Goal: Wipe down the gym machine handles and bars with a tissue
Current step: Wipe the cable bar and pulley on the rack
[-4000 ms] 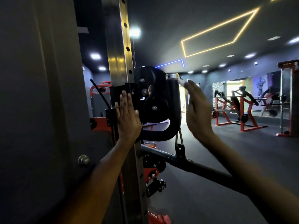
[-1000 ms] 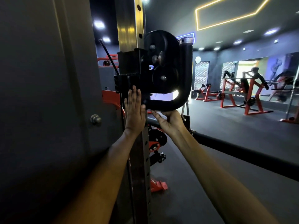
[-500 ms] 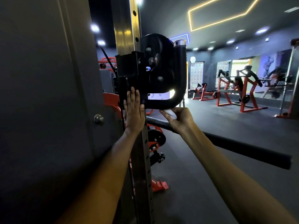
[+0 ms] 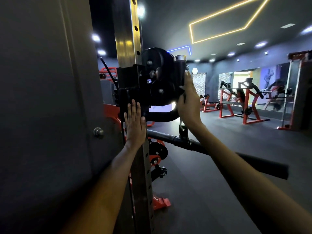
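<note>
A tall perforated steel upright carries a black pulley carriage with a curved black padded handle. The left hand presses flat, steadying it. The right hand wraps the handle's vertical side (tissue hidden, presumably beneath the palm).

Under you runs a dark grey floor, matte and even, stretching back to the far wall. Directly on it, just below you, stands the perforated steel upright with its red foot planted beside it. Well away, across the floor, you can see a red-framed machine standing on its base rails, with a lower red frame to its left.
</note>
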Tool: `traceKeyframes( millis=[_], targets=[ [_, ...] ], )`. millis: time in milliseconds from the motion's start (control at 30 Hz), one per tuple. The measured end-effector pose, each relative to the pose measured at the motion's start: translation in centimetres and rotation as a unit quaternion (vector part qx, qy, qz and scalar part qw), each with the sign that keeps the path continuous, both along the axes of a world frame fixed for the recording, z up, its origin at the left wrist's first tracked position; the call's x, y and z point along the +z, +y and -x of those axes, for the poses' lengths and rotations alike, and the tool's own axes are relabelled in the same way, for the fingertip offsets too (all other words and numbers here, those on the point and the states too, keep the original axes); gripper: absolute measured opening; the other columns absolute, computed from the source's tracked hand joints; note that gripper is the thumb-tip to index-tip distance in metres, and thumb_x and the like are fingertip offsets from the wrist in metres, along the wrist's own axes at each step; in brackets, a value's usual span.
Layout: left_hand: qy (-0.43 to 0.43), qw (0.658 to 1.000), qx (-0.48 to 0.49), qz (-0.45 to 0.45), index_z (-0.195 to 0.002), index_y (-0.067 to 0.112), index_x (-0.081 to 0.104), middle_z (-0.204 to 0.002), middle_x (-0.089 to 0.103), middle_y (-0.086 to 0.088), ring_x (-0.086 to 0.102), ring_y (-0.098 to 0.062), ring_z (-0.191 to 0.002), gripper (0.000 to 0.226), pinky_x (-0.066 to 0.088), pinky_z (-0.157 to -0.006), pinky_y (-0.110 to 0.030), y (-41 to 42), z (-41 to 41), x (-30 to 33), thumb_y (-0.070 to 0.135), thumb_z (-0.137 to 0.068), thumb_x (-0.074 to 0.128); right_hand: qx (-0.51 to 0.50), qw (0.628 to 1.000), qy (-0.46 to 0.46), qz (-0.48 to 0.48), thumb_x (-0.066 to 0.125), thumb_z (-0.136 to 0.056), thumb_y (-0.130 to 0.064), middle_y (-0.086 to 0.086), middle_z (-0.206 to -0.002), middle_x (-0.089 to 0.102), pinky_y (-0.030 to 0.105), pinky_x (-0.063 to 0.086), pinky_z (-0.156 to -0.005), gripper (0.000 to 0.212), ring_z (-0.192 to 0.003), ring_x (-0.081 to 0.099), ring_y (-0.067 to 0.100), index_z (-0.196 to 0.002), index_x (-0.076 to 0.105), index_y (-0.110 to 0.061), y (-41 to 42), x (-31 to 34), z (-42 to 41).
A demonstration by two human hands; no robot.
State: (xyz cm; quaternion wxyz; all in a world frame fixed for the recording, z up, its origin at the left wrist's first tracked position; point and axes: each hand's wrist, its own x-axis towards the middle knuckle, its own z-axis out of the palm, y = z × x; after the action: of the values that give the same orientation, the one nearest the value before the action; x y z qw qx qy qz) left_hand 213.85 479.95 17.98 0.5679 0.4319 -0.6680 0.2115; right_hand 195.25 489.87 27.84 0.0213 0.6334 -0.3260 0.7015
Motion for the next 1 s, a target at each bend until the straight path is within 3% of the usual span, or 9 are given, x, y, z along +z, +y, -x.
traceKeyframes(
  millis=[167,267,333,400,467,600,700,867,1000],
  targets=[
    [-0.003,1.0,0.007,0.004,-0.151,0.021,-0.004,-0.159,-0.006,-0.004,-0.018,-0.008,-0.146,0.054,-0.001,-0.119,-0.046,0.2,0.2,0.0,0.026,-0.102,0.018,-0.004,0.994,-0.046,-0.098,0.036,-0.094,0.009,0.012,-0.108,0.062,0.002,0.035,-0.074,0.048,-0.088,0.059,0.016,-0.14,0.04,-0.005,1.5,-6.6,0.5],
    [0.005,1.0,-0.004,0.002,-0.152,0.021,-0.004,-0.16,-0.006,-0.002,-0.015,-0.01,-0.147,0.054,-0.002,-0.12,-0.046,0.1,0.2,0.0,0.028,-0.103,0.017,-0.054,0.995,-0.088,0.006,0.036,-0.091,0.012,0.016,-0.127,0.057,0.002,0.029,-0.095,0.045,-0.117,0.048,0.008,-0.132,0.048,0.002,1.8,-3.4,0.9],
    [0.007,1.0,-0.003,-0.001,-0.152,0.023,-0.005,-0.16,-0.008,0.0,-0.016,-0.01,-0.147,0.053,-0.003,-0.12,-0.045,0.1,0.2,0.0,0.029,-0.103,0.016,-0.09,0.989,0.062,0.102,0.037,-0.084,0.016,0.011,-0.14,0.046,0.011,0.022,-0.11,0.055,-0.131,0.038,0.011,-0.137,0.045,0.0,0.7,-0.5,1.1],
    [0.007,1.0,0.003,-0.003,-0.151,0.026,-0.006,-0.159,-0.01,0.002,-0.017,-0.01,-0.147,0.054,-0.003,-0.119,-0.044,0.2,0.3,0.0,0.028,-0.103,0.016,-0.167,0.933,0.273,0.162,0.044,-0.078,0.021,0.014,-0.142,0.044,0.033,0.023,-0.116,0.06,-0.136,0.035,0.029,-0.135,0.048,0.001,-1.4,0.9,1.7],
    [0.008,1.0,0.007,-0.006,-0.151,0.027,-0.007,-0.159,-0.01,0.002,-0.017,-0.009,-0.147,0.054,-0.004,-0.119,-0.044,0.3,0.4,0.0,0.028,-0.103,0.016,-0.245,0.871,0.379,0.194,0.044,-0.079,0.019,0.022,-0.132,0.053,0.047,0.027,-0.112,0.048,-0.131,0.041,0.039,-0.124,0.056,0.006,-2.9,0.3,2.5],
    [0.013,1.0,-0.003,-0.008,-0.151,0.029,-0.007,-0.16,-0.009,0.001,-0.015,-0.012,-0.148,0.053,-0.003,-0.12,-0.044,0.2,0.4,-0.1,0.03,-0.103,0.015,-0.272,0.833,0.441,0.196,0.025,-0.086,0.01,0.023,-0.112,0.064,0.051,0.035,-0.106,0.046,-0.115,0.056,0.039,-0.107,0.065,0.008,-2.0,-4.9,2.3],
    [0.013,1.0,-0.006,-0.006,-0.152,0.029,-0.007,-0.16,-0.009,0.002,-0.014,-0.013,-0.148,0.051,-0.003,-0.12,-0.045,0.1,0.3,-0.2,0.039,-0.104,0.009,-0.255,0.826,0.457,0.209,0.03,-0.08,0.006,0.018,-0.095,0.066,0.047,0.039,-0.102,0.041,-0.096,0.064,0.034,-0.096,0.068,0.004,-1.1,-3.4,2.1],
    [0.01,1.0,0.005,-0.009,-0.151,0.031,-0.008,-0.16,-0.009,0.001,-0.013,-0.014,-0.148,0.051,-0.002,-0.12,-0.045,0.0,0.5,-0.2,0.034,-0.104,0.013,-0.407,0.757,0.476,0.185,0.031,-0.083,-0.002,0.016,-0.089,0.068,0.049,0.024,-0.112,0.04,-0.114,0.058,0.035,-0.084,0.07,0.0,-1.1,-1.3,2.7],
    [0.01,1.0,0.006,-0.008,-0.151,0.031,-0.009,-0.16,-0.009,0.001,-0.014,-0.013,-0.148,0.052,-0.003,-0.12,-0.044,0.0,0.5,-0.2,0.033,-0.104,0.013,-0.382,0.776,0.502,0.025,0.045,-0.081,-0.007,0.02,-0.087,0.065,0.047,0.038,-0.104,0.027,-0.092,0.062,0.034,-0.092,0.066,0.005,-0.9,-5.3,-1.5]
  ],
)
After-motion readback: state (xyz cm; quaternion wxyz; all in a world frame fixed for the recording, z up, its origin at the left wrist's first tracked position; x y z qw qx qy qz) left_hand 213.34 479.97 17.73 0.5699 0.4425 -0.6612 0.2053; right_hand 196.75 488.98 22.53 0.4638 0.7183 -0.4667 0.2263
